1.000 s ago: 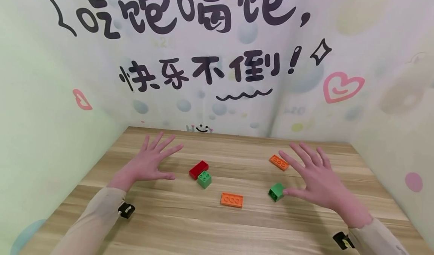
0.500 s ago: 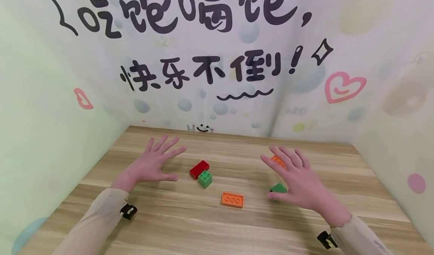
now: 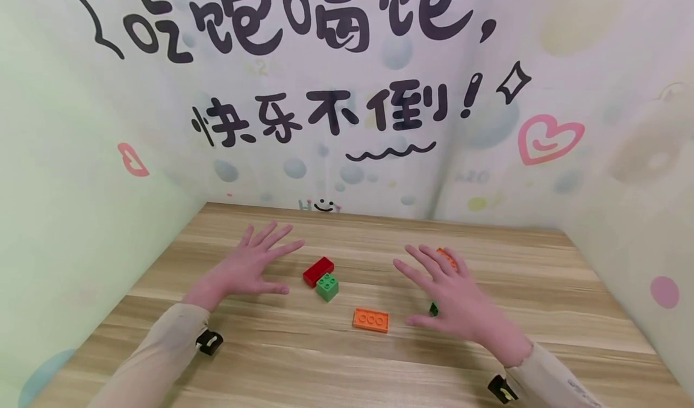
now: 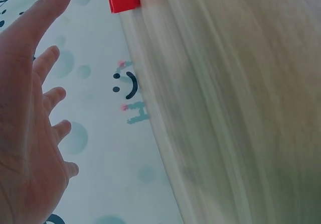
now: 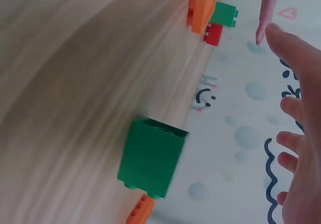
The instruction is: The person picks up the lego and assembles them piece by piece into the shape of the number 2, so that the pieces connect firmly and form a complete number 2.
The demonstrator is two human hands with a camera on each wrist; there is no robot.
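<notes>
One orange plate [image 3: 371, 320] on desk [image 3: 303, 369]; beyond, right hand [image 3: 455, 302], fingers spread, near dark brick [image 5: 153, 158]; left hand [image 3: 244, 270], spread too, near light brick [image 3: 327, 288], red brick [image 3: 318, 270]; second plate [image 3: 446, 254] farthest. Seemingly pre-grasp; next calls for pinching.

Stripy wood table [image 3: 303, 366]. Far wall [image 3: 260, 182]: big blk Chinese words [image 3: 332, 112], wavy line [image 3: 390, 152] below, tiny smiley [image 3: 323, 207] nr table's far edge. R pink heart [image 3: 544, 147] & L pink heart [image 3: 129, 156].
</notes>
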